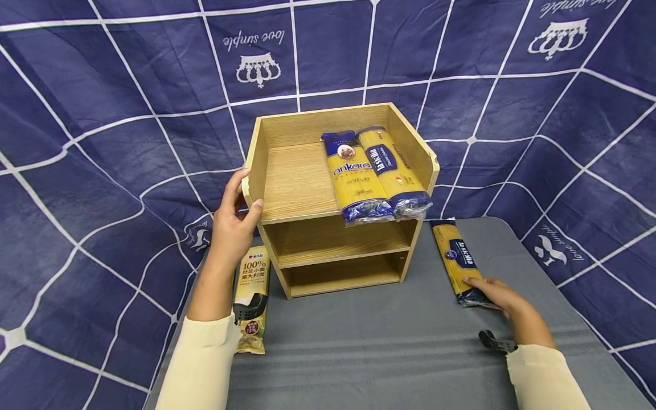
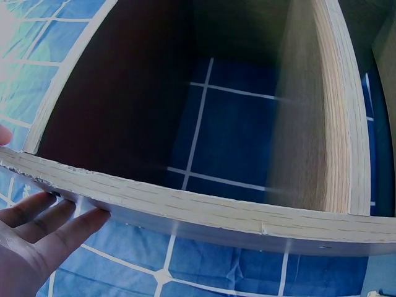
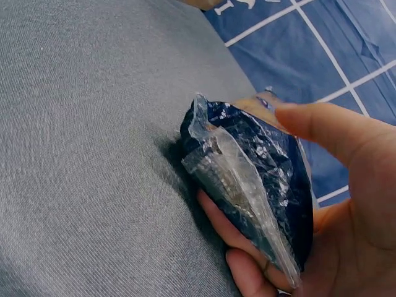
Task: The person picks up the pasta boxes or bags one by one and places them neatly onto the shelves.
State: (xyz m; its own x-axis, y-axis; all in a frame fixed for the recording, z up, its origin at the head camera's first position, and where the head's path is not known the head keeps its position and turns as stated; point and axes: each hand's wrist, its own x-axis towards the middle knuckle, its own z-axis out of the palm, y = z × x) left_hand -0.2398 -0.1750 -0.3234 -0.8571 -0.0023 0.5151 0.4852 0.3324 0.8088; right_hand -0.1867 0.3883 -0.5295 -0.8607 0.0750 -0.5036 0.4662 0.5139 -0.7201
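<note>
Cream sleeves (image 1: 200,364) at near edge, 1 per arm, each with a black wrist mount (image 1: 497,343). Left hand (image 1: 232,223) on the near left corner of the wooden shelf (image 1: 297,176): thumb on inner face, fingers on outer face, slightly parted, pinching the side panel between them. Right hand (image 1: 504,297) at right holds the near end of a blue-and-yellow pasta pack (image 1: 452,253), thumb above, fingers curled beneath. This pack is right of the shelf, over the grey table (image 1: 369,347), long axis running far-left to near-right; contact of its far end with the table cannot be told. Top tier, right half: 2 packs side by side, touching, the ankara pack (image 1: 353,173) left, the upper la sicilia pack (image 1: 392,165) right; near ends overhang the front edge. Left of shelf: 1 "100%" pack (image 1: 254,267) on the table, partly hidden by the left wrist mount.
</note>
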